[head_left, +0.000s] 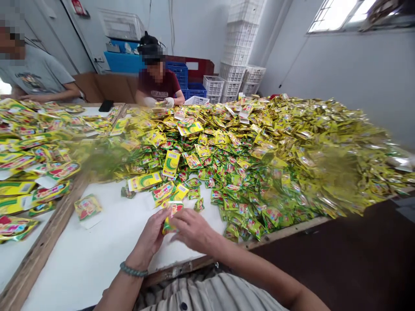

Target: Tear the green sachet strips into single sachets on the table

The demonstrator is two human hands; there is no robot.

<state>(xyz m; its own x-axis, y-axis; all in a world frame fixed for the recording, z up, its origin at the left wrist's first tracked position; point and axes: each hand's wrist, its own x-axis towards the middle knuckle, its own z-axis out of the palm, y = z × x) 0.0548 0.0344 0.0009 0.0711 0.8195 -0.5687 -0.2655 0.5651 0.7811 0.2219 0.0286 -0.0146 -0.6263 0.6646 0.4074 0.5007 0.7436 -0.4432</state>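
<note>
Near the front edge of the white tabletop (106,242), my left hand (154,230) is closed round a small yellow and green printed carton (167,225). My right hand (194,229) meets it from the right, with fingers bent against the carton's top and side; whether a sachet is between them is hidden. Just beyond my hands lie more yellow cartons (171,163), some with barcodes. Loose green sachets (240,205) spread out to the right of them. A single blurred carton with a white flap (87,207) lies to the left.
A tall heap of shiny yellow sachets (311,129) fills the right side. A wooden divider (48,246) separates cartons piled on the left. Across the table, a person in gloves (158,86) handles something; another person (42,73) is at far left. White crates (238,56) stand behind.
</note>
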